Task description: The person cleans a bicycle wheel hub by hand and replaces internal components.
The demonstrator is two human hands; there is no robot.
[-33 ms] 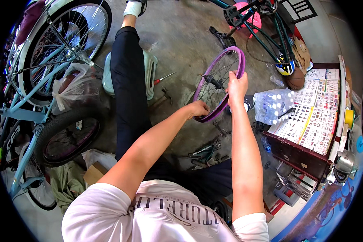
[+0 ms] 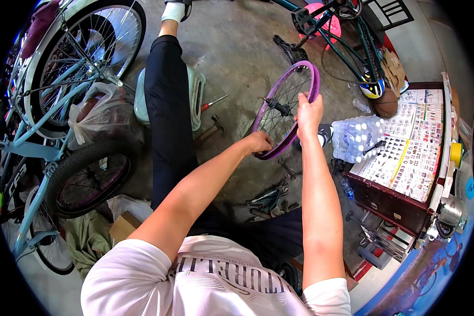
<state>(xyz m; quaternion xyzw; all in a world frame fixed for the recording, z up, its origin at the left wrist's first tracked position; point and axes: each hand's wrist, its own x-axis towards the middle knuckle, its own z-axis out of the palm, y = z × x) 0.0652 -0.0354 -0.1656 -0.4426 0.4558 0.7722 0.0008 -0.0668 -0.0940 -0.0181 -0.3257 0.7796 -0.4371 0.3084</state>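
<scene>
Here the wheel is held tilted over the floor, its foreshortened outline longest from lower left to upper right, its axle pointing to the upper left. The left hand grasps the rim low down; the right hand grips its right side, most fingers hidden. A clear bag holds something reddish, hard to make out; a plastic pack holds bottles.

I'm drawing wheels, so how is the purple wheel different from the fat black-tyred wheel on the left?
The purple wheel has a bare rim; the black-tyred wheel wears a thick tyre. The left hand and right hand hold the purple wheel; no hand touches the black-tyred wheel. Both are round with spokes.
</scene>
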